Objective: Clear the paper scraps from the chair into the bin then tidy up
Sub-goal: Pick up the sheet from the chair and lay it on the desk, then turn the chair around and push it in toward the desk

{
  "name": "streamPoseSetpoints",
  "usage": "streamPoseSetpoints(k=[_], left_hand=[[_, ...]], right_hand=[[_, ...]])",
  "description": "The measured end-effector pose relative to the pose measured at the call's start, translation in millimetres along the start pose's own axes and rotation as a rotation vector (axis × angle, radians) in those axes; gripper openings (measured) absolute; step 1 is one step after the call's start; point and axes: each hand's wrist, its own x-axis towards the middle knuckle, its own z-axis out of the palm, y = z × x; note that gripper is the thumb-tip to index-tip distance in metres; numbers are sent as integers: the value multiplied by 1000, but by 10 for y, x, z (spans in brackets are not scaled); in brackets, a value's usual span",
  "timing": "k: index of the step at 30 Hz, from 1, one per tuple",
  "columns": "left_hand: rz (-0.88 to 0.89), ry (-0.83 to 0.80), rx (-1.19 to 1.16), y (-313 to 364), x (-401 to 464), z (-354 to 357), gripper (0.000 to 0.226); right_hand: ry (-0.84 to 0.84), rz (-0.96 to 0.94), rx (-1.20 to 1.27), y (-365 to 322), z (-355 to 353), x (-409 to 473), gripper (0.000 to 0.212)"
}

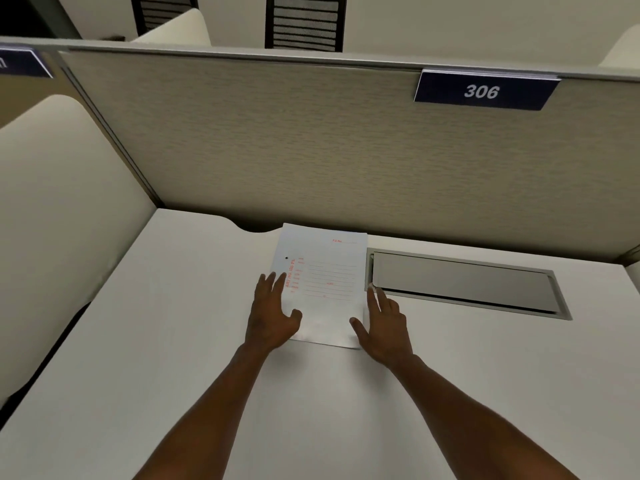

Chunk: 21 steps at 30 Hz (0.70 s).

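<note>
Papers: white stack of sheets printed in red, flat on pale desk, far centre.
Left hand: fingers spread, resting on stack's left edge.
Right hand: spread, against right edge.

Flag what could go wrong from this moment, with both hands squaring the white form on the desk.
1. The printed form lies over the cable notch at the desk's back edge; a forward push could tip it into the gap.
2. The right hand has fingertips at the corner of the grey cable-tray lid; they might catch its rim.
3. The left hand presses flat on the paper and could crease it.
</note>
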Motion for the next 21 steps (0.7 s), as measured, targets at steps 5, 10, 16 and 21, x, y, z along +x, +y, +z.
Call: streamPoseSetpoints(k=[5, 10, 16, 21], left_hand=[[158, 96, 91, 388, -424, -211, 86], [216, 155, 139, 856, -1004, -411, 85], [236, 251, 181, 1491, -2103, -547, 84], [249, 347, 236, 2108, -3325, -596, 83]], right_hand=[[84, -87, -57, -47, -449, -302, 86], [165, -179, -124, 11, -961, -750, 87], [254, -263, -174, 358, -1554, -1642, 86], [323, -338, -129, 615, -2095, -2645, 88]])
